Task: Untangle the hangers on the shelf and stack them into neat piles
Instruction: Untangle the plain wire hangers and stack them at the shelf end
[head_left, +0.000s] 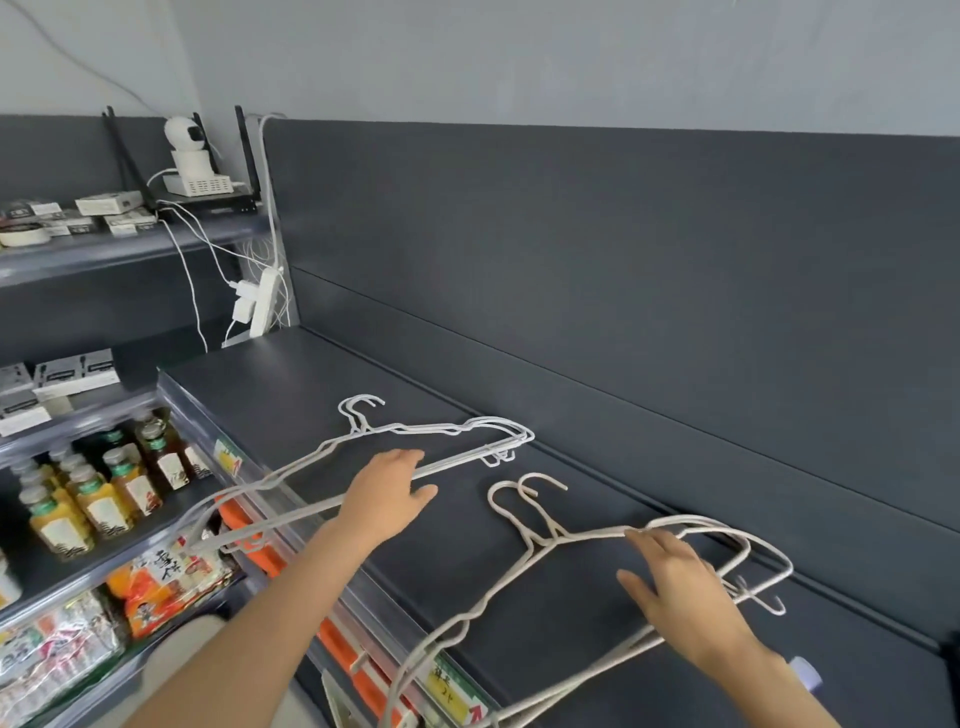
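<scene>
Two groups of wire hangers lie on the dark shelf top (291, 384). The white hangers (441, 430) sit stacked on the left, hooks pointing to the back, their left ends sticking out past the shelf's front edge. My left hand (387, 496) rests on their long bottom bar, thumb spread to the right. The beige hangers (519, 569) lie on the right, overlapping loosely, with hooks at the back and another hook at the far right. My right hand (685, 592) lies over them, straight fingers touching a shoulder wire.
The dark back panel (623, 312) runs along the shelf's rear. Below the front edge are price tags (452, 693), bottled drinks (98, 499) and snack packets (166, 577). A power strip (262, 301) with cables hangs at the back left, below a small camera (187, 150).
</scene>
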